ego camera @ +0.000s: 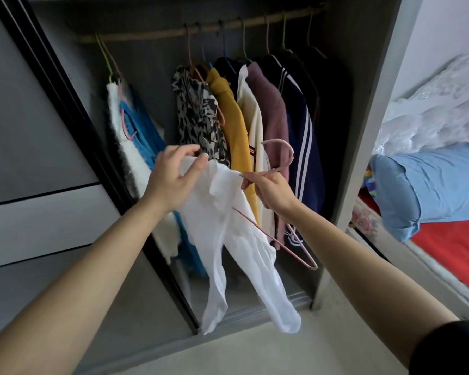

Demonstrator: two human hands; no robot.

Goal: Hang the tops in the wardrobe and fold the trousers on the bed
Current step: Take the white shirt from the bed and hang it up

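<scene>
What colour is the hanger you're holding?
Pink. The hanger shows best in the head view, gripped by the right hand beside the white top.

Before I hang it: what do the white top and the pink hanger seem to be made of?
The white top: thin, semi-sheer fabric, perhaps chiffon or light synthetic; it drapes limply and light passes through. The pink hanger: slim bent wire, likely metal under a matte pink coating, though solid plastic is possible.
</scene>
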